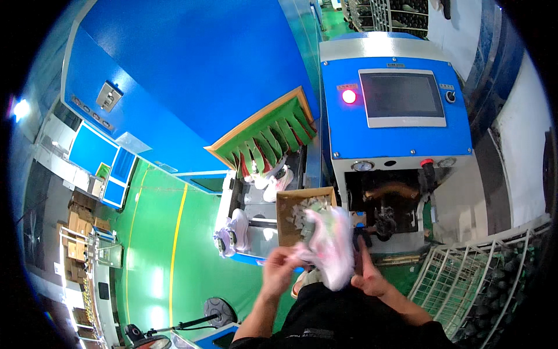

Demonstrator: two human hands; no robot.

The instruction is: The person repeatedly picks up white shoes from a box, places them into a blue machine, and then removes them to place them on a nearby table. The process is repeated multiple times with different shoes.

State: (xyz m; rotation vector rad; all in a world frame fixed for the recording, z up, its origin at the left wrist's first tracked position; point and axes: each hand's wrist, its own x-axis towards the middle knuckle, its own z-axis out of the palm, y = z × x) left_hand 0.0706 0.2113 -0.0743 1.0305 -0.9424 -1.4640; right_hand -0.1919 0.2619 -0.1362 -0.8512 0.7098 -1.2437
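Note:
A white and pink sneaker (332, 247), smeared by motion, hangs in front of my body. My left hand (279, 270) pinches the pink edge on its left side. Close along the sneaker's right side is my right hand (371, 280), its fingers stretched out and the thumb apart; whether it touches the shoe is hard to make out. Just behind the sneaker stands an open cardboard box (285, 200) with grey scraps (299, 216) in it, partly covered by the shoe.
At left, shoes (238, 230) sit by a conveyor (256, 206) whose opening has green flaps (270, 142). A blue machine (343, 134) with a screen (401, 96) and lit red lamp (349, 96) stands ahead. Wire racks (453, 279) are at right; a fan (152, 342) stands at lower left.

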